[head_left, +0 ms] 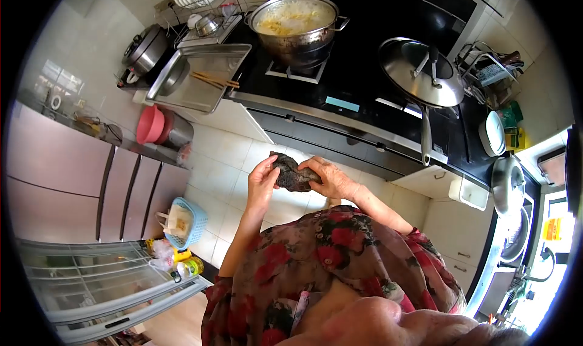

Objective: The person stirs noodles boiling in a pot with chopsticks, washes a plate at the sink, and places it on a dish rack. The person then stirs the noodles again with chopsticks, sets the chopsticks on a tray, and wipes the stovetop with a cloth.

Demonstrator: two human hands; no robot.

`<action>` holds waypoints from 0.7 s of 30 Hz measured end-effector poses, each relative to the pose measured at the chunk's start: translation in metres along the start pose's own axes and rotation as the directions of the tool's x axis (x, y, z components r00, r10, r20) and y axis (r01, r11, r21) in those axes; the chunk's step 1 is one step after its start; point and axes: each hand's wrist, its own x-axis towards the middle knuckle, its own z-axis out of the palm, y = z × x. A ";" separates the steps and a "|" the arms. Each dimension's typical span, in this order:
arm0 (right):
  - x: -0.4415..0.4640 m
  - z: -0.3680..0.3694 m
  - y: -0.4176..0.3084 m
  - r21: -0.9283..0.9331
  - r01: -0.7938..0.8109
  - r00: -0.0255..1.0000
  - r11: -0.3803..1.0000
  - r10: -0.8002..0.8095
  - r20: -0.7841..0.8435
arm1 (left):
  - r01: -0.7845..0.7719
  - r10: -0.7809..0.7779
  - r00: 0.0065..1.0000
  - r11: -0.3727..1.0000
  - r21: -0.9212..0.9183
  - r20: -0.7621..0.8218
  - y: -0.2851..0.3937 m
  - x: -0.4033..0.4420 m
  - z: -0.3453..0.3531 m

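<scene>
Between my two hands is a dark grey-black, soft-looking lump (294, 175) with a rough, fuzzy surface; its exact kind I cannot make out. My left hand (263, 179) pinches its left side, fingers and thumb closed on the edge. On the other side my right hand (333, 179) grips its right end with bent fingers. Both hands are in front of my body, above the tiled floor and short of the counter's front.
Ahead, a steel pot (297, 36) with pale, yellowish food stands on the stove. A lidded wok (425, 79) sits to its right, handle (426, 141) jutting over the counter edge. Chopsticks (214, 80) lie across a metal tray (228, 57). A blue basket (193, 224) stands at lower left.
</scene>
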 end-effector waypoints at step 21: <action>0.091 -0.076 0.075 0.062 -0.325 0.699 0.944 0.284 -0.657 | -0.407 0.130 0.798 0.837 0.367 0.588 0.014 0.178 -0.017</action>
